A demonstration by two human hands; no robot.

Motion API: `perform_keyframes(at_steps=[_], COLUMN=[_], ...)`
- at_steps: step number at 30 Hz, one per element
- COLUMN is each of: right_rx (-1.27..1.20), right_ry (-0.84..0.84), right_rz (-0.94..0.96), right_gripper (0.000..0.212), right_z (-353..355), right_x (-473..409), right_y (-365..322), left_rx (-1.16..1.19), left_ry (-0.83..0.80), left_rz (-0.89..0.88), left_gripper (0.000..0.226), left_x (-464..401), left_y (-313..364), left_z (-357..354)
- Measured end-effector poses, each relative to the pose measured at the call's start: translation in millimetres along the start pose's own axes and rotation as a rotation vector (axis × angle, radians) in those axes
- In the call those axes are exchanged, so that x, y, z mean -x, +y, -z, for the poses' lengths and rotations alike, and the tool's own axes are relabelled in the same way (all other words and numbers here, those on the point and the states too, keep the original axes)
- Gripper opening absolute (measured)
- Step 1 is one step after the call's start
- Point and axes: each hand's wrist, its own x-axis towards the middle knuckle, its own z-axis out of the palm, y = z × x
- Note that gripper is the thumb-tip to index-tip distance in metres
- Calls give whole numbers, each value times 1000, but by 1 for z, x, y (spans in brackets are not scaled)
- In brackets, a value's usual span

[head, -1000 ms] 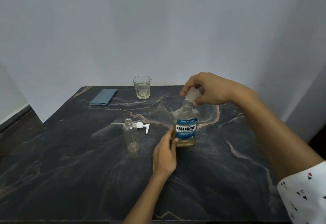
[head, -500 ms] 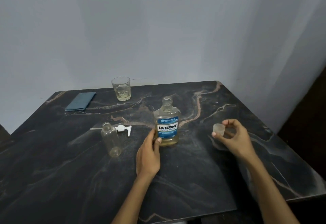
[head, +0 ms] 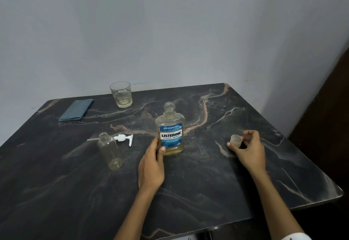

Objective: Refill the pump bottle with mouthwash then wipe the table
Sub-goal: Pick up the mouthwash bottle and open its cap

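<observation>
A Listerine mouthwash bottle [head: 171, 133] stands uncapped at the middle of the dark marble table [head: 198, 183], with pale yellow liquid low inside. My left hand [head: 152, 166] grips its lower left side. My right hand [head: 247, 149] holds the clear cap [head: 236, 139] between fingertips, just above the table to the right of the bottle. The empty clear pump bottle [head: 110, 151] stands open to the left. Its white pump head [head: 123, 138] with tube lies on the table behind it.
A folded blue cloth [head: 76, 109] lies at the back left. A drinking glass [head: 121, 94] with a little pale liquid stands near the back edge by the wall. The table's right edge and corner drop off to a dark floor.
My right hand took the cap off the mouthwash bottle and carried it down to the right, near the table. My left hand kept hold of the bottle. The view shifted right.
</observation>
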Motion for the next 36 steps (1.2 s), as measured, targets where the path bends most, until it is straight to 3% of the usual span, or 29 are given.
perform_keyframes(at_steps=[7,17,19,22,24,28,32,36], right_rx=[29,57,80,72,-6,-185,-330,-311], right_ry=[39,83,75,88,179,400,236,40], right_rz=[-5,-19,-16,-27,-61,-18,44,140], right_gripper=[59,50,56,81,85,69,79,102], right_z=[-3,-7,-7,-3,-3,-24,-56,-81], right_x=[0,0,1,9,21,63,97,108], right_y=[3,3,0,-7,-16,-47,-81,-103], left_rx=[-8,-10,-18,6,41,104,104,125], left_ry=[-1,-19,-27,-36,-33,42,277,454], left_rz=[-1,-13,-1,22,44,73,-68,-46], left_gripper=[43,44,44,49,56,57,41,35], left_x=[1,3,2,3,6,28,70,81], left_y=[0,0,-1,2,6,13,18,18], left_z=[0,0,0,0,2,9,20,45])
